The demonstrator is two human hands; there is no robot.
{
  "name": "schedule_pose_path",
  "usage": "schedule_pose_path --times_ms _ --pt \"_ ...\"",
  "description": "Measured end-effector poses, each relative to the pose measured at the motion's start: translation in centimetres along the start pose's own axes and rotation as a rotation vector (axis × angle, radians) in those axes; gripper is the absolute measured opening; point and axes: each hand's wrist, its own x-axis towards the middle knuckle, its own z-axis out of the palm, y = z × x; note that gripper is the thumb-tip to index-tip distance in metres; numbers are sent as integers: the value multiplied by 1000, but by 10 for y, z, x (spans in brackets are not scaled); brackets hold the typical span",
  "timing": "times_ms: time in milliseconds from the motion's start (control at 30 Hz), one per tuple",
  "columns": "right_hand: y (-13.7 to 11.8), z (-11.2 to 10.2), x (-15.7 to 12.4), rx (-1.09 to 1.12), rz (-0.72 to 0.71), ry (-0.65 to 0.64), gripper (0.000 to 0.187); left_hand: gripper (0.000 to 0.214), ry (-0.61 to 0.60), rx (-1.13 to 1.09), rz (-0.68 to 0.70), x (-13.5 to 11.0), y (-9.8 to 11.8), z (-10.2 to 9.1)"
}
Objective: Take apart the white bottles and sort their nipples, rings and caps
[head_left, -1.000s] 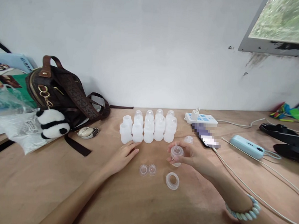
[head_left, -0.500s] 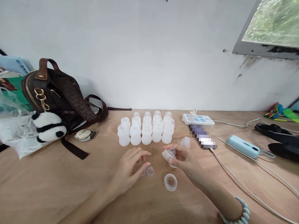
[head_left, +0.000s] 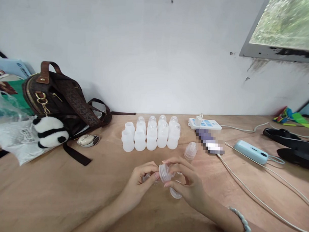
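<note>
My right hand (head_left: 186, 178) grips a clear threaded bottle collar (head_left: 164, 173) between thumb and fingers, its open side tilted left. A clear nipple sat in that collar earlier; my fingers now mostly cover it. The fingertips of my left hand (head_left: 143, 180) are pinched together at the collar's left edge; what they hold, if anything, is hidden. Under my left hand lies a small clear round piece (head_left: 145, 177), partly covered. Below my right fingers a clear ring (head_left: 175, 193) rests on the table. A clear domed cap (head_left: 190, 151) stands behind my right hand.
Several white baby bottles (head_left: 151, 139) stand in rows, most with clear domes. To the right are a power strip (head_left: 205, 124), a phone (head_left: 209, 141), a blue power bank (head_left: 251, 151) and cables. On the left sit a backpack (head_left: 61, 99), a panda plush (head_left: 51, 132) and a mouse (head_left: 85, 140).
My right hand has brought the collar left and down, turning its open side left. My left hand has risen slightly rightward to meet it, and its fingertips have closed together.
</note>
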Motion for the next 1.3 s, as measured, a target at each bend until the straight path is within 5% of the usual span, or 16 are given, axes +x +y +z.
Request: schedule_pose_path --times_ms 300,567,700,900,1033,1133,1300 --pt "-27 -2 8 -217 -289 -75 7 33 -66 -245 -205 1 -4 1" --pt "-25 -1 6 -232 -215 -109 41 30 -83 -237 -244 1 4 3" --pt "-21 0 5 -119 -118 -121 39 33 -86 -180 -232 0 6 0" --pt "-5 -23 15 273 189 80 37 34 -13 -84 -254 5 7 -21" --pt "3 -51 30 86 228 245 31 29 89 38 -212 13 5 -40" --pt "6 -56 33 -155 200 119 30 27 53 159 -232 18 1 -53" --pt "15 -35 21 -323 116 -300 42 30 -75 566 -345 16 -13 -72"
